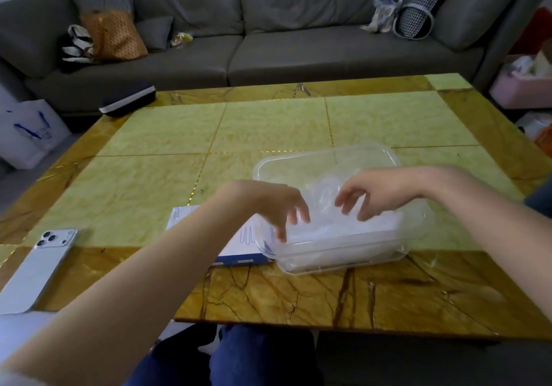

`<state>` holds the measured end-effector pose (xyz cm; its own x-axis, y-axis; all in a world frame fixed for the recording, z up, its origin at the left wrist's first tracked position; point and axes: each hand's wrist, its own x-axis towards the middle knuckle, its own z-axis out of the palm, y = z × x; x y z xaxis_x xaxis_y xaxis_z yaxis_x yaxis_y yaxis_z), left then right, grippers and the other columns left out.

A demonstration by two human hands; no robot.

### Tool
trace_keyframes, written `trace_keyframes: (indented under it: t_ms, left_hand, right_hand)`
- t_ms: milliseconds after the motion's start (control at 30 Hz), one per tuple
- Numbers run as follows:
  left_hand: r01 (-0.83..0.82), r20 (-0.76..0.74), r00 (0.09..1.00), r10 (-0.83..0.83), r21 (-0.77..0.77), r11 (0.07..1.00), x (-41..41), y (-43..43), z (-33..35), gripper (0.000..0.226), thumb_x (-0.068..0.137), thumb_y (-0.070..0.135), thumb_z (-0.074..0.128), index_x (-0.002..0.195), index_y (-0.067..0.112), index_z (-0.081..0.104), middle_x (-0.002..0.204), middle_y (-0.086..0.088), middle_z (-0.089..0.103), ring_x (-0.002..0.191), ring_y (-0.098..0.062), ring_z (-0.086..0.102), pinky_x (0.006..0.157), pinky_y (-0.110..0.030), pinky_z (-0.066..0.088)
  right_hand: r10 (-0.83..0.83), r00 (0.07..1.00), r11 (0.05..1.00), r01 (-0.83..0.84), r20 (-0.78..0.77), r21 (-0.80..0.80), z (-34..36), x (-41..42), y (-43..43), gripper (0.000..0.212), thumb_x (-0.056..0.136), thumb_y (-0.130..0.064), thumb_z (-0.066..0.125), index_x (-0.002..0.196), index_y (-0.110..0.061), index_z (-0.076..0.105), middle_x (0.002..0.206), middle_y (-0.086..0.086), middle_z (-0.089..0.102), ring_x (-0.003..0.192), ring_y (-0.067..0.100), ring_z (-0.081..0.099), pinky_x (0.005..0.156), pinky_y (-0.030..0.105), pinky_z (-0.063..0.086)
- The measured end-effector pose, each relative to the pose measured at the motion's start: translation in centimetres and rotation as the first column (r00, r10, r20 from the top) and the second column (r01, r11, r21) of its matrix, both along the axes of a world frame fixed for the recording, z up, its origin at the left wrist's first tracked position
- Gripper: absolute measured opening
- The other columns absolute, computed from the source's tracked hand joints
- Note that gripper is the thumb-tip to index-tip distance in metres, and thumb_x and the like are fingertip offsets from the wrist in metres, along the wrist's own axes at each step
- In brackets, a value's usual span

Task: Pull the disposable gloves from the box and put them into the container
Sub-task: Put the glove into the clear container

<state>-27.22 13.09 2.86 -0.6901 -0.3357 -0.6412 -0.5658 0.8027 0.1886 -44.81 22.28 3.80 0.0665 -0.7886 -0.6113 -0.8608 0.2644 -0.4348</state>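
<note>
A: Knees in dark blue trousers sit nearest the lens, under the near edge of the marbled yellow-brown surface. Logging left to right from there.

B: Far left?

A: White paper bag with blue marks on the floor. On the near-left corner of the surface, a white phone lying camera side up. At the far-left corner, a dark case with a white stripe.

B: Task items?

A: White-and-blue glove box, flat on the surface, mostly hidden under the left forearm. Its right end touches the clear plastic container, or sits just behind its left wall; cannot tell which.

B: Hands?

A: Left hand hovers over the container's left end, fingers spread and pointing down, tips at the crumpled clear gloves. Motion blur; cannot tell whether they pinch the film. Right hand is over the container's middle, fingers curled downward and loosely apart, thumb near the gloves. Cannot confirm a grip there either.

B: Gloves location?

A: Inside the container, a translucent heap filling most of its floor. None visible at the box.

B: Background?

A: Grey sofa along the far side: orange cushion at left, checked bag at right. Pink box on the floor far right.
</note>
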Motion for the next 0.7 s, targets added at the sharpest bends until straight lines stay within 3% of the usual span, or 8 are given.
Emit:
trace_keyframes:
  t_ms: [100, 167, 200, 267, 367, 467, 567, 700]
  left_hand:
    - [-0.118, -0.294, 0.953, 0.073, -0.138, 0.983, -0.7, -0.4, 0.4, 0.039, 0.09, 0.014, 0.061, 0.128, 0.02, 0.054, 0.122, -0.001, 0.061, 0.113, -0.019, 0.055, 0.099, -0.033, 0.043]
    - [-0.189, -0.373, 0.924, 0.09, -0.238, 0.953, -1.3, 0.1, -0.9, 0.033, 0.095, 0.021, 0.053, 0.128, 0.018, 0.052, 0.125, -0.004, 0.057, 0.117, -0.021, 0.051, 0.097, -0.034, 0.042]
    - [-0.176, -0.336, 0.938, 0.087, -0.242, 0.954, -1.6, 0.6, -1.9, 0.037, 0.096, 0.024, 0.052, 0.132, 0.016, 0.048, 0.129, -0.006, 0.052, 0.119, -0.023, 0.049, 0.098, -0.035, 0.04]
    - [-0.077, -0.136, 0.99, 0.048, -0.218, 0.973, -2.0, 1.6, -4.1, 0.054, 0.095, 0.032, 0.052, 0.142, 0.015, 0.034, 0.137, -0.01, 0.042, 0.125, -0.028, 0.044, 0.101, -0.039, 0.038]
    - [0.065, 0.121, 0.992, -0.034, -0.259, 0.964, -2.3, 1.8, -6.1, 0.061, 0.097, 0.025, 0.046, 0.15, 0.019, 0.015, 0.15, -0.013, 0.025, 0.135, -0.034, 0.031, 0.108, -0.048, 0.031]
    - [0.076, 0.149, 0.988, -0.032, -0.304, 0.949, -2.2, 1.7, -6.9, 0.06, 0.098, 0.013, 0.039, 0.15, 0.02, 0.012, 0.155, -0.014, 0.013, 0.135, -0.037, 0.031, 0.106, -0.049, 0.03]
    - [0.064, 0.149, 0.989, -0.018, -0.307, 0.949, -2.1, 1.5, -7.2, 0.059, 0.096, 0.007, 0.04, 0.148, 0.018, 0.013, 0.153, -0.016, 0.013, 0.127, -0.04, 0.041, 0.1, -0.048, 0.034]
    - [0.041, 0.168, 0.986, 0.004, -0.261, 0.965, -2.3, 0.9, -7.0, 0.071, 0.092, 0.011, 0.052, 0.149, 0.021, 0.011, 0.154, -0.013, 0.011, 0.123, -0.038, 0.047, 0.085, -0.039, 0.043]
  right_hand:
    - [-0.103, 0.994, 0.944, 0.107, 0.032, -0.311, 0.4, 0.8, -0.4, 0.023, 0.094, -0.007, 0.05, 0.111, -0.019, 0.06, 0.102, -0.007, 0.067, 0.078, 0.007, 0.065, 0.061, 0.016, 0.047]
    - [-0.096, 0.99, 0.895, 0.04, -0.104, -0.444, -0.7, 1.6, -0.7, 0.022, 0.093, -0.012, 0.053, 0.112, -0.02, 0.061, 0.105, -0.006, 0.067, 0.086, 0.008, 0.061, 0.071, 0.021, 0.046]
    - [-0.051, 0.979, 0.906, -0.038, -0.199, -0.421, -1.5, 1.9, -0.7, 0.026, 0.092, -0.017, 0.057, 0.117, -0.021, 0.058, 0.114, -0.005, 0.064, 0.094, 0.009, 0.058, 0.079, 0.024, 0.045]
    - [0.061, 0.937, 0.967, -0.141, -0.345, -0.212, -3.4, 2.2, -0.8, 0.048, 0.088, -0.027, 0.064, 0.133, -0.023, 0.046, 0.134, -0.003, 0.051, 0.114, 0.015, 0.052, 0.093, 0.03, 0.043]
    - [0.164, 0.867, 0.984, -0.179, -0.47, 0.013, -5.4, 2.2, -1.0, 0.067, 0.087, -0.019, 0.063, 0.144, -0.022, 0.029, 0.147, 0.002, 0.034, 0.125, 0.026, 0.046, 0.098, 0.036, 0.042]
    - [0.191, 0.829, 0.974, -0.225, -0.526, 0.0, -6.5, 2.0, -1.3, 0.067, 0.088, -0.009, 0.057, 0.146, -0.021, 0.026, 0.147, 0.006, 0.031, 0.13, 0.027, 0.041, 0.099, 0.035, 0.038]
    - [0.215, 0.791, 0.97, -0.239, -0.572, 0.034, -6.6, 1.6, -1.4, 0.071, 0.088, -0.007, 0.054, 0.148, -0.025, 0.021, 0.149, 0.007, 0.027, 0.134, 0.029, 0.035, 0.105, 0.037, 0.036]
    - [0.232, 0.818, 0.973, -0.202, -0.526, 0.115, -6.0, 1.3, -1.6, 0.075, 0.09, -0.011, 0.055, 0.151, -0.023, 0.013, 0.154, 0.005, 0.018, 0.138, 0.028, 0.029, 0.107, 0.036, 0.031]
